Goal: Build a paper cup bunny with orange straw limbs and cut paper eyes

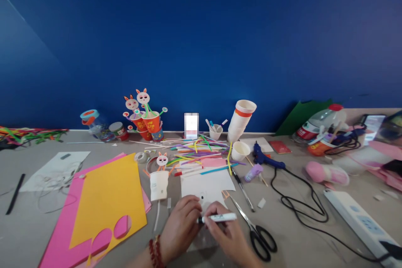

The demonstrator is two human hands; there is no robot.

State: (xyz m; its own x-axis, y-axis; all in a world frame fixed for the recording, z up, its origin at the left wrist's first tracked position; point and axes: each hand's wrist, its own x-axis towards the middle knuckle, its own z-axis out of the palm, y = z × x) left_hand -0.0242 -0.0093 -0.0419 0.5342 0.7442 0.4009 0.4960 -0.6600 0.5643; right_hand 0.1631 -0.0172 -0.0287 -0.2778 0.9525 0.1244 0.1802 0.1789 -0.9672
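Note:
A white marker (221,217) with a dark tip end lies in the closed fingers of my right hand (229,232). Its dark end meets the fingertips of my left hand (184,224), whose fingers are curled; whether they grip the cap or a small piece is hidden. Under and beyond both hands is a white paper sheet (204,182), with a small black dot near my left fingertips. To the left of the sheet stands a white paper cup (159,186) topped by a small rabbit face (162,159).
Black-handled scissors (256,230) and a pen (243,188) lie right of my hands. Yellow paper (109,197) covers pink sheets at left. Colored sticks (201,148), stacked cups (241,121), a blue glue gun (266,159) with its cord and a power strip (361,222) are farther out.

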